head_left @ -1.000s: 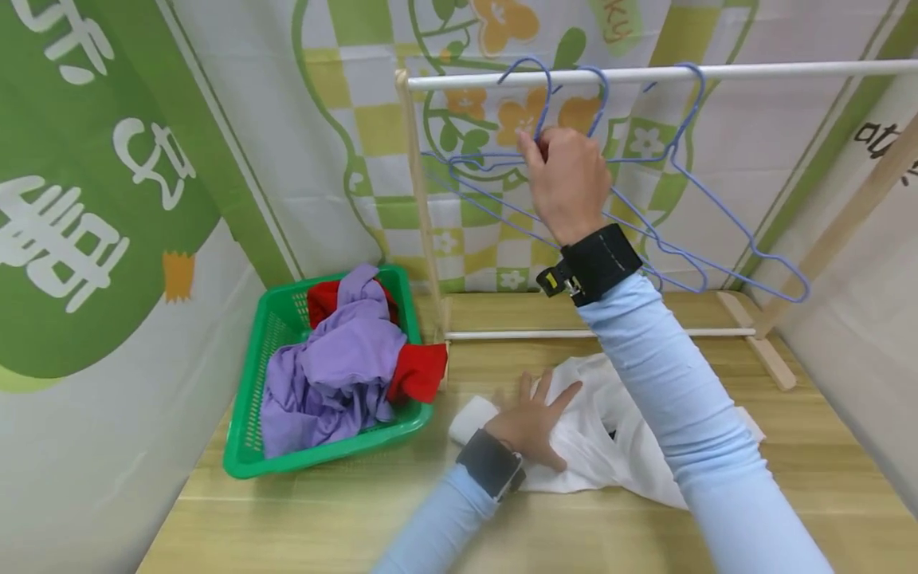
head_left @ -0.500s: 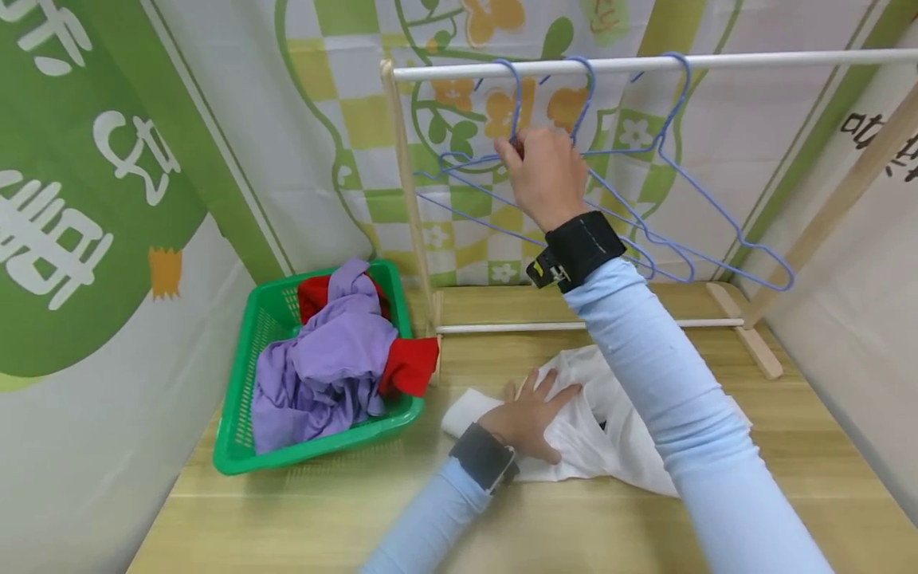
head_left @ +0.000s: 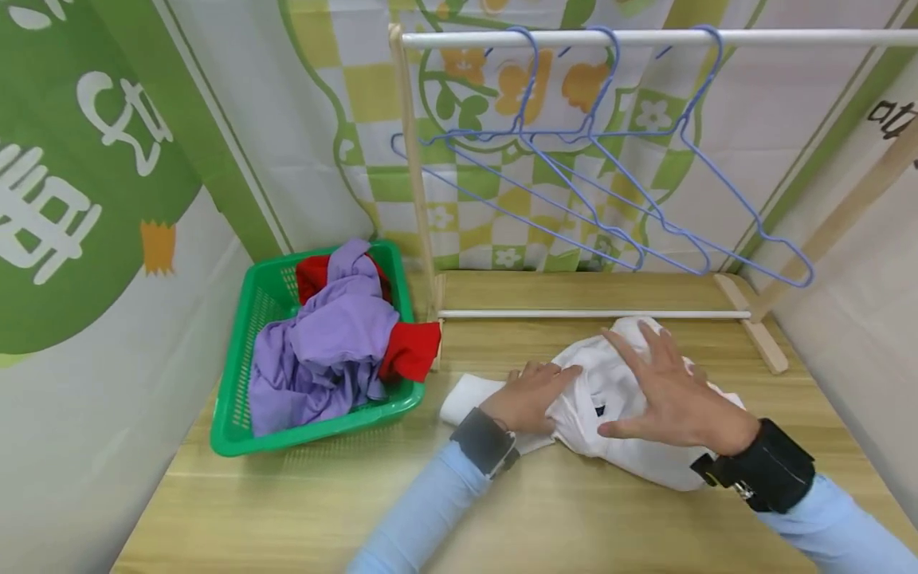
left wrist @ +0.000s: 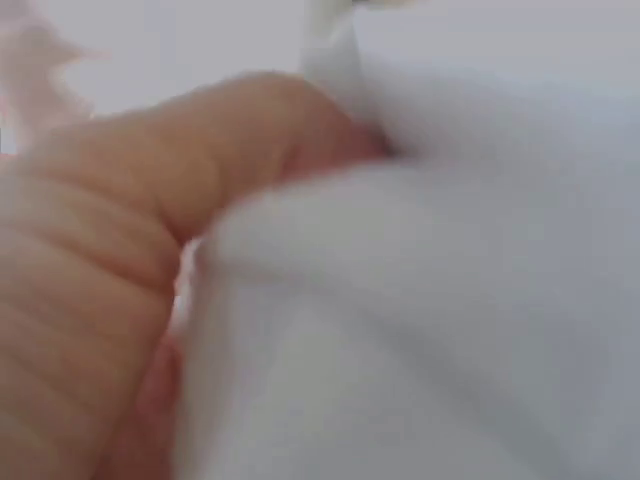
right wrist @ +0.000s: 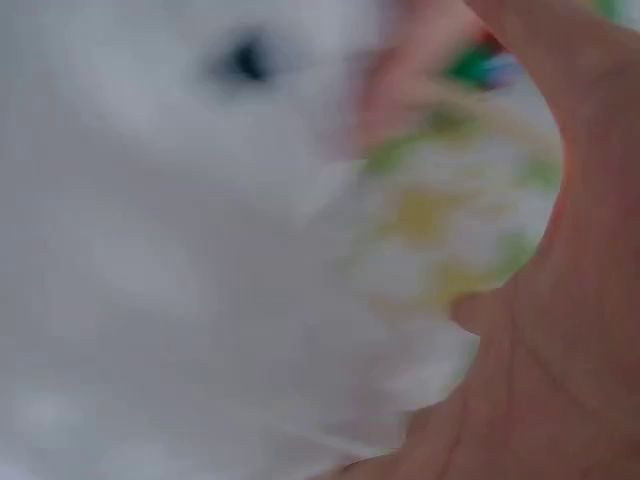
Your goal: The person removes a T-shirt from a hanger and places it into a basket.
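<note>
A crumpled white long-sleeved top [head_left: 574,426] lies on the wooden table, with a small dark label showing near its middle and one sleeve [head_left: 462,399] sticking out to the left. My left hand [head_left: 527,399] grips its left part; the left wrist view has the thumb [left wrist: 250,130] bent over a fold of the white cloth. Above the right part is my right hand [head_left: 681,395], thumb and fingers spread wide. In the right wrist view the cloth [right wrist: 180,250] fills the space in front of that hand [right wrist: 560,330], nothing pinched between its fingers.
Behind the top stands a drying rack with a white rail [head_left: 810,37], where three blue hangers [head_left: 610,231] hang. To the left, a green basket [head_left: 229,399] holds a purple garment [head_left: 337,335] and red cloth [head_left: 412,351]. Patterned cloth walls enclose the table [head_left: 301,510].
My right hand has let go of the hanger on the rail and come down over the white top. The left hand's flat, spread fingers have bent to grip the cloth. The view has tilted down slightly.
</note>
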The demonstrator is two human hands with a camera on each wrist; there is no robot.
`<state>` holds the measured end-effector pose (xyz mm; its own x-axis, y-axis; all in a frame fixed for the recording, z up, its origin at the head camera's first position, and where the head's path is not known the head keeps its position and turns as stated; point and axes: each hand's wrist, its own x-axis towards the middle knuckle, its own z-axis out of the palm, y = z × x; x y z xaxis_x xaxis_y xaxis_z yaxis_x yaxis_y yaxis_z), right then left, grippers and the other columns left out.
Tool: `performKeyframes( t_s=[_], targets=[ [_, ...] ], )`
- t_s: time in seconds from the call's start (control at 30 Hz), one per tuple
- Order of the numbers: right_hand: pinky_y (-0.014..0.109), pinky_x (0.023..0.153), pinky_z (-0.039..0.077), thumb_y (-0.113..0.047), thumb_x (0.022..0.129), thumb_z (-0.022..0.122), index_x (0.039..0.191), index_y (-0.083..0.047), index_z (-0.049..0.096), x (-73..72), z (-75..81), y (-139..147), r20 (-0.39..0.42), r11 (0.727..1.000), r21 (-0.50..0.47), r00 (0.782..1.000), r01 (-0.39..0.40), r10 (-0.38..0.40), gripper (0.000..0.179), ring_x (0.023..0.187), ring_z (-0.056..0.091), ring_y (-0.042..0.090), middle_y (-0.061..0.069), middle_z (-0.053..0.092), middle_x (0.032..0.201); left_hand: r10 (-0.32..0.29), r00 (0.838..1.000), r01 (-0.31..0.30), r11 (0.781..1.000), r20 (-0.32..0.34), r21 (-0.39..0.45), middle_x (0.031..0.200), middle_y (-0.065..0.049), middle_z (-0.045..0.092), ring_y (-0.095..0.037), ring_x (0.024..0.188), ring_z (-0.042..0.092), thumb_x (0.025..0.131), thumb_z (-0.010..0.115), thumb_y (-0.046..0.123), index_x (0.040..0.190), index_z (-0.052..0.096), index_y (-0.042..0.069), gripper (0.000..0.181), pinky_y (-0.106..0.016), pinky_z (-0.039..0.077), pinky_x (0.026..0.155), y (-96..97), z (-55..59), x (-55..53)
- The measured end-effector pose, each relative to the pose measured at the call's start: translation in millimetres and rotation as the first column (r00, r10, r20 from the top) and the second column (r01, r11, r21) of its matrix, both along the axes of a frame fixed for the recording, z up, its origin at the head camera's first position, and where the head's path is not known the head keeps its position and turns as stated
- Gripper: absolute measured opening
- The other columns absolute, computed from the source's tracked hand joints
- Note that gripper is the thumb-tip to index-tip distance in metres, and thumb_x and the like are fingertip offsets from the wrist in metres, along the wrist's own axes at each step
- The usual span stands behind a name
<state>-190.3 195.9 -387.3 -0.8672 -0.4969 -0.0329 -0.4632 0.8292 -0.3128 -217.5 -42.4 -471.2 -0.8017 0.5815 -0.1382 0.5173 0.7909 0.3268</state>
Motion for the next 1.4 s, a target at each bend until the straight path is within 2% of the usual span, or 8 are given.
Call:
performKeyframes(
  t_s=[0.17, 0.4, 0.57, 0.73, 1.1, 1.17, 1.3, 1.4],
  targets=[
    [0.096, 0.085, 0.028, -0.074, 0.070, 0.085, 0.171, -0.029, -0.002, -16.1, -71.4, 34, 0.145, 0.985, 0.051, 0.974, 0.167, -0.173, 0.141, 0.147, 0.009, 0.075, 0.041, -0.011, 0.168, 0.039, 0.999, -0.040, 0.999, -0.025, -0.014, 0.157, -0.007, 0.051, -0.029, 0.144, 0.047, 0.091, 0.080, 0.019, 0.166, 0.025, 0.024, 0.093, -0.049, 0.046, 0.111, 7.0, -1.4, 2.4],
    [0.066, 0.089, 0.050, -0.052, 0.067, 0.095, 0.148, -0.007, 0.050, -19.4, -95.8, -4, -0.037, 0.982, -0.168, 0.995, 0.082, -0.090, 0.103, 0.122, 0.049, 0.054, 0.036, 0.040, 0.148, 0.046, 0.991, -0.049, 0.999, -0.129, -0.021, 0.119, -0.006, 0.069, -0.024, 0.107, 0.067, 0.086, 0.082, 0.026, 0.135, 0.055, 0.013, 0.057, -0.040, 0.059, 0.080, 18.5, -6.3, 0.1],
    [0.045, 0.083, 0.055, -0.024, 0.064, 0.095, 0.122, 0.000, 0.065, -23.1, -86.9, -39, -0.198, 0.952, -0.305, 0.980, -0.040, -0.023, 0.070, 0.101, 0.062, 0.032, 0.020, 0.066, 0.113, 0.140, 0.977, -0.130, 0.989, -0.159, 0.070, 0.098, 0.001, 0.070, -0.017, 0.083, 0.066, 0.080, 0.086, 0.031, 0.116, 0.063, 0.017, 0.045, -0.032, 0.052, 0.060, 9.2, 8.0, 3.5],
    [0.044, 0.077, 0.053, -0.013, 0.062, 0.088, 0.112, -0.002, 0.066, -26.1, -26.5, -79, -0.306, 0.887, -0.451, 0.951, -0.100, -0.049, 0.056, 0.091, 0.064, 0.030, 0.016, 0.068, 0.103, 0.265, 0.935, -0.198, 0.941, -0.236, 0.273, 0.090, 0.003, 0.064, -0.016, 0.078, 0.061, 0.075, 0.084, 0.022, 0.108, 0.061, 0.018, 0.041, -0.030, 0.047, 0.059, -25.3, 68.9, 16.1],
    [0.041, 0.094, 0.052, -0.015, 0.070, 0.085, 0.126, -0.001, 0.061, -37.6, 94.7, -233, -0.532, 0.560, -0.684, 0.845, -0.468, 0.056, 0.063, 0.110, 0.059, 0.031, 0.020, 0.063, 0.122, 0.577, 0.541, -0.264, 0.807, -0.612, 0.528, 0.104, -0.009, 0.067, -0.035, 0.095, 0.060, 0.062, 0.069, 0.004, 0.112, 0.067, 0.014, 0.051, -0.051, 0.051, 0.075, -155.5, 195.6, 58.7],
    [0.043, 0.106, 0.050, -0.022, 0.079, 0.086, 0.151, -0.007, 0.046, -51.3, 92.5, -254, -0.411, 0.564, -0.683, 0.883, -0.463, 0.228, 0.084, 0.128, 0.055, 0.030, 0.019, 0.053, 0.147, 0.625, 0.575, -0.360, 0.773, -0.528, 0.523, 0.125, -0.015, 0.065, -0.042, 0.119, 0.056, 0.067, 0.068, 0.004, 0.136, 0.059, 0.016, 0.071, -0.061, 0.046, 0.099, -186.6, 192.5, 57.2],
    [0.053, 0.129, 0.028, -0.042, 0.097, 0.075, 0.171, -0.023, 0.003, -78.5, 69.0, -251, 0.020, 0.768, -0.514, 0.890, -0.383, 0.456, 0.105, 0.164, 0.018, 0.028, 0.009, 0.011, 0.178, 0.682, 0.707, -0.589, 0.715, -0.188, 0.377, 0.174, -0.025, 0.015, -0.054, 0.160, 0.003, 0.079, 0.068, 0.008, 0.170, 0.001, 0.025, 0.115, -0.082, -0.001, 0.119, -240.5, 165.9, 59.9],
    [0.055, 0.131, 0.023, -0.040, 0.103, 0.066, 0.169, -0.011, 0.020, -92.3, 44.5, -222, 0.127, 0.838, -0.367, 0.871, -0.403, 0.475, 0.085, 0.164, 0.017, 0.033, 0.014, 0.021, 0.176, 0.687, 0.726, -0.639, 0.696, -0.042, 0.328, 0.177, -0.023, -0.010, -0.054, 0.160, -0.015, 0.090, 0.067, 0.012, 0.168, -0.017, 0.023, 0.116, -0.085, -0.008, 0.116, -259.2, 145.7, 64.3]
  ],
)
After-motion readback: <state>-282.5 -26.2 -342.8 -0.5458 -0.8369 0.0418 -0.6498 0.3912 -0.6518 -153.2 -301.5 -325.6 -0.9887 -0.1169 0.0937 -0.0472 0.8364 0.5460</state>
